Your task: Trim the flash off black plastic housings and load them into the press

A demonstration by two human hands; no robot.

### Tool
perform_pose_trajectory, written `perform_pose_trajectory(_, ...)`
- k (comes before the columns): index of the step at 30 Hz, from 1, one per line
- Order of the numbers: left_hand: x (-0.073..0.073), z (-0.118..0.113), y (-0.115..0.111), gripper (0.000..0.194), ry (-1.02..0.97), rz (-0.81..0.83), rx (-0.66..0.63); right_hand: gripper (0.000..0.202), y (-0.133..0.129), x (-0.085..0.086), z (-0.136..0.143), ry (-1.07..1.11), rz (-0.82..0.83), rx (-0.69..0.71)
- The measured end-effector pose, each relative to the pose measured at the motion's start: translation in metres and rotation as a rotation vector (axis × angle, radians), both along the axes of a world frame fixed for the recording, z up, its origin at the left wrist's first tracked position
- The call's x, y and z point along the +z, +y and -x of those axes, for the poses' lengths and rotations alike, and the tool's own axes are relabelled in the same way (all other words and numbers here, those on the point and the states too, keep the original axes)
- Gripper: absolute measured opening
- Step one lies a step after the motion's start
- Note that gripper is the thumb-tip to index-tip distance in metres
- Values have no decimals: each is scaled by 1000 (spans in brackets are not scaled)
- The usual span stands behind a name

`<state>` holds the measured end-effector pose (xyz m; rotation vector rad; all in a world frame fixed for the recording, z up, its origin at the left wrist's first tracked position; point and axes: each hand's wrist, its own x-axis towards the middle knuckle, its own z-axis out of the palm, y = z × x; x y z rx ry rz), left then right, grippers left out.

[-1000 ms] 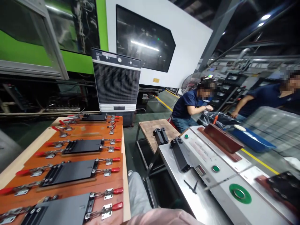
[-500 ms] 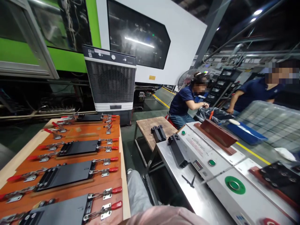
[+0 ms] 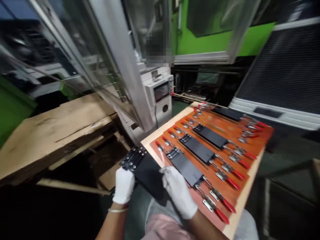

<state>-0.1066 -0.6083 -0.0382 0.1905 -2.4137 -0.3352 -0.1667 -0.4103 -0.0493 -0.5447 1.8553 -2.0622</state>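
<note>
A black flat part [image 3: 150,176] with a row of round metal-looking fittings at its far end is held tilted over my lap, left of the orange board. My left hand [image 3: 123,186], in a white glove, is closed on its left edge near the fittings. My right hand [image 3: 178,191], also white-gloved, is closed at the part's right side, with a thin pale stick-like tool [image 3: 162,156] projecting from its fingers. Its kind is too blurred to tell. Beside that hand, a dark grey plate [image 3: 186,168] lies clamped on the orange board [image 3: 170,121].
Several red-handled toggle clamps [image 3: 226,178] line both sides of the board, around more dark plates [image 3: 197,149]. A wooden bench [image 3: 50,120] stands to the left. Behind are a sliding metal-framed door [image 3: 120,63], a white control cabinet [image 3: 157,116] and a louvred cooler [image 3: 282,73].
My view has swung left, away from the co-workers and steel table. Both gloved hands and the black part held between them are now in sight.
</note>
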Motion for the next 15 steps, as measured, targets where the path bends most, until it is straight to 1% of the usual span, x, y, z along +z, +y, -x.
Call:
perform_pose_trajectory(2,11,-6,-2,32,-8,95,-24,37,15,12,7,10,-119,-43)
perform_pose_trajectory(4,21,-5,-1,32,-4,147,-67,35,31,24,11,-34,-208,-56)
perform_pose_trajectory(5,25,-4,-2,32,4,150,-69,34,36,29,12,-83,-213,-19)
perform_pose_trajectory(6,28,-3,-3,33,12,136,-59,35,39,33,12,-140,-188,46)
perform_pose_trajectory(8,31,-2,-8,34,26,55,-9,38,39,37,11,-244,-89,205)
perform_pose_trajectory(10,32,-3,-13,34,11,-99,21,40,34,37,8,-310,-9,297)
perform_pose_trajectory(13,33,-6,-8,28,-63,-372,-2,39,23,32,3,-395,51,297)
perform_pose_trajectory(15,33,-10,7,29,-85,-463,-34,39,15,30,0,-475,94,274)
